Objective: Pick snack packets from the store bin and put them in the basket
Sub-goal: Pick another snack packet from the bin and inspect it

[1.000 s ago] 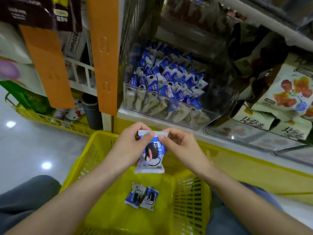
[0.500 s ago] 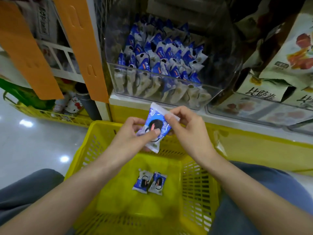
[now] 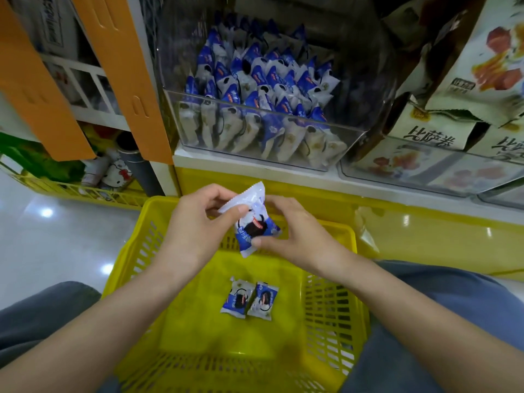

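Observation:
A blue-and-white snack packet [image 3: 252,222] hangs tilted over the far end of the yellow basket [image 3: 334,313]. My left hand [image 3: 195,225] pinches its upper white seal, and my right hand [image 3: 295,231] grips its lower right side. Two more blue-and-white packets [image 3: 249,300] lie side by side on the basket floor. On the shelf above, the clear plastic store bin [image 3: 348,140] holds several rows of the same packets [image 3: 255,89] standing upright.
A second clear bin [image 3: 425,177] with larger printed snack bags [image 3: 482,61] stands to the right. Orange cardboard flaps [image 3: 122,66] hang at the left. Another yellow basket [image 3: 68,188] with goods sits on the shiny floor at left. My knees flank the basket.
The packet has turned in my hands from hanging upright to tilted, with my right hand sliding from the top seal to its lower side. The camera has tipped downward.

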### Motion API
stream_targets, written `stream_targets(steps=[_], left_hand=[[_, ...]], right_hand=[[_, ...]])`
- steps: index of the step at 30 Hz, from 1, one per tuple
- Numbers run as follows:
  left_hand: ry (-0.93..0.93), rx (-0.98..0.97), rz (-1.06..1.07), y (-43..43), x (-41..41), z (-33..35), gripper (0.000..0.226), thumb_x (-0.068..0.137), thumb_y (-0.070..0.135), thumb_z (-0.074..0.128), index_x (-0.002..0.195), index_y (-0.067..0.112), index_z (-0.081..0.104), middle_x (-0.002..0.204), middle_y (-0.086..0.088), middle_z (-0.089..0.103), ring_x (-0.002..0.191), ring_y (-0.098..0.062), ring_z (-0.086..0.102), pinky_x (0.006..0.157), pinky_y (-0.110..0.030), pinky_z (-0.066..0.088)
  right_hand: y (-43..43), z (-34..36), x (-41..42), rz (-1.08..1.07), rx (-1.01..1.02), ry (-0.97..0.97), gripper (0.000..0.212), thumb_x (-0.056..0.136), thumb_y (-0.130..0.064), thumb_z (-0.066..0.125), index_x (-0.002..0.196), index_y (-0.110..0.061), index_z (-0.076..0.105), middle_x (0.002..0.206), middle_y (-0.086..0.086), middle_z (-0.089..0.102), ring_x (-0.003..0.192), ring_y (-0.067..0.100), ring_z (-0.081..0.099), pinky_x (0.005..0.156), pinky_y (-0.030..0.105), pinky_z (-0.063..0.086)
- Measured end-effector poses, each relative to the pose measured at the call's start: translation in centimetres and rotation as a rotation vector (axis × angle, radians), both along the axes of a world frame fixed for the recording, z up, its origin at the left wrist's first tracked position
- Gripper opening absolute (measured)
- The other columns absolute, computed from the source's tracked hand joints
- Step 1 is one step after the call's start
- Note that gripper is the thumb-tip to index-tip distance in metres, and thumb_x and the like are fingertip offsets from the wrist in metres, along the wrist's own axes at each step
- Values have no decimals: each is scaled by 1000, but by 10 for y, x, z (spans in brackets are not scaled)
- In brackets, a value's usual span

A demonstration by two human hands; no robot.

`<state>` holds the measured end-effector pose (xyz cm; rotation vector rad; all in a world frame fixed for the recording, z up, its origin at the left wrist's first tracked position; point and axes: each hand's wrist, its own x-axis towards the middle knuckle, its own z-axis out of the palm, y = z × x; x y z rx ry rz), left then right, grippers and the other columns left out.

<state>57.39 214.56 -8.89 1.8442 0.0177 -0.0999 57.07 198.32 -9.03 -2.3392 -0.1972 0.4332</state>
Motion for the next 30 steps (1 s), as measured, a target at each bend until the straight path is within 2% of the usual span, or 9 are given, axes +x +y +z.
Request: stream_targets(steps=[5, 9, 12, 14, 21, 24, 26, 28, 30], left_hand=[[-115, 143, -107, -2, -6, 0, 21, 85, 18, 62, 72, 35, 62, 69, 15, 64, 66, 3, 56, 60, -14, 41], [-115, 119, -98, -3, -6, -1, 18, 88, 18, 59, 73, 28, 63, 66, 11, 62, 63, 0, 52, 61, -23, 42], [-82, 86, -101, -5, -5, -4, 18, 89, 17, 57, 73, 21, 61, 63, 8, 58, 63, -7, 51, 63, -32, 42], [-52, 38, -116, -6, -4, -5, 18, 90, 16, 56, 73, 19, 60, 65, 5, 59, 66, -12, 52, 65, -38, 44], [-99, 60, -44, -6, -2, -8, 22, 93, 14, 49, 83, 34, 52, 87, 11, 59, 81, -14, 58, 69, -28, 47], [26, 69, -8, -7, -2, -6, 22, 97, 20, 42, 81, 31, 52, 84, 7, 60, 76, -14, 59, 68, -29, 44], [238, -43, -32, -8, -2, -1, 31, 98, 34, 34, 81, 27, 58, 81, 5, 64, 73, -12, 60, 69, -30, 42], [462, -187, -90, -8, -3, 3, 45, 94, 52, 28, 87, 25, 63, 85, 5, 69, 77, -12, 64, 71, -31, 43], [521, -278, -119, -7, -4, 3, 48, 87, 60, 34, 98, 24, 65, 92, 4, 71, 84, -13, 67, 74, -32, 46]], right_hand=[[5, 8, 2, -98, 340, -128, 10, 82, -29, 68, 90, -32, 63, 86, -11, 68, 83, 6, 65, 75, 27, 53], [4, 8, 3, -131, 387, -187, 13, 82, -21, 68, 75, -31, 61, 74, -10, 66, 73, 7, 64, 69, 27, 53], [3, 8, 0, -91, 255, -344, 10, 82, -25, 68, 75, -29, 62, 71, -12, 64, 69, 3, 59, 63, 21, 49], [2, 9, -2, -31, 129, -480, 7, 84, -30, 65, 80, -24, 64, 75, -11, 62, 72, 4, 57, 63, 25, 49], [-6, 9, 0, -152, 63, -644, 8, 89, -27, 57, 87, -20, 60, 79, -12, 59, 71, 4, 52, 59, 16, 40], [-9, 10, 0, -226, 129, -661, 4, 91, -22, 56, 89, -18, 56, 81, -9, 56, 76, 4, 52, 62, 15, 42], [-10, 12, -1, -205, 144, -694, 5, 92, -20, 55, 90, -15, 56, 83, -5, 57, 78, 4, 53, 66, 15, 44], [-11, 10, -4, -90, 91, -725, 8, 91, -17, 55, 90, -9, 58, 86, 2, 59, 81, 11, 55, 71, 27, 47], [-11, 6, -9, 67, 5, -742, 10, 90, -15, 56, 90, -6, 60, 91, 7, 60, 86, 20, 57, 72, 37, 48]])
